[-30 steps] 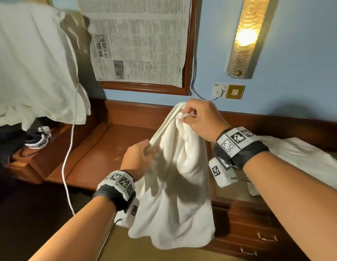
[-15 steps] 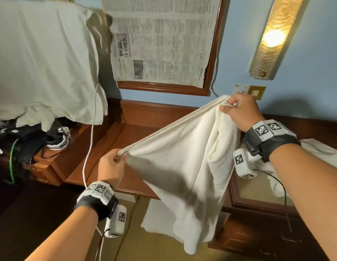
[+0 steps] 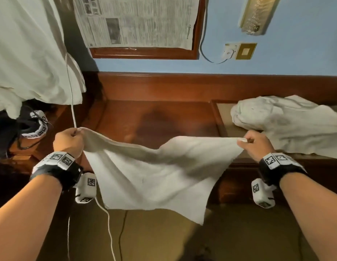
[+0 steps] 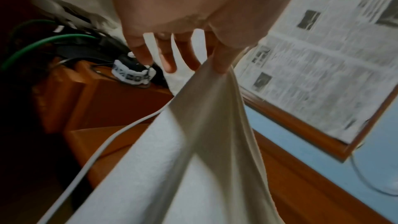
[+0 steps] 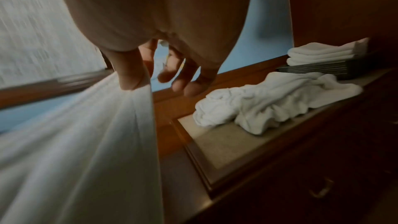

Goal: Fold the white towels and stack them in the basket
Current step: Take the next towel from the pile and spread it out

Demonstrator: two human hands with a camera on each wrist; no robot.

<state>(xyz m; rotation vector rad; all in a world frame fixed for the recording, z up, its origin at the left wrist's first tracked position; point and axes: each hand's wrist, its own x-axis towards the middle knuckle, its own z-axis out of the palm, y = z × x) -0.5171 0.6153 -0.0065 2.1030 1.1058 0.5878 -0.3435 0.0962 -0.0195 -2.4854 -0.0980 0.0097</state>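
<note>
A white towel [image 3: 154, 172] hangs spread out between my two hands above the front of the wooden desk [image 3: 160, 117]. My left hand [image 3: 70, 141] pinches its left top corner, and the left wrist view shows the towel [image 4: 193, 142] pinched at the fingertips. My right hand [image 3: 255, 146] pinches the right top corner; the towel [image 5: 86, 142] hangs from that thumb in the right wrist view. A crumpled pile of white towels [image 3: 288, 121] lies on the desk at the right. Beyond it, the right wrist view shows a dark basket [image 5: 318, 70] with folded towels [image 5: 320, 54] stacked in it.
A white sheet [image 3: 26, 49] hangs at the upper left with a white cable [image 3: 71, 98] beside it. Dark gear and a marker band [image 3: 35, 129] sit on the low left shelf. A newspaper-covered frame [image 3: 141, 23] hangs on the blue wall. Cables trail on the floor.
My hands have moved apart and come level, stretching the towel's top edge wide. The right hand dropped lower and the left hand moved further left.
</note>
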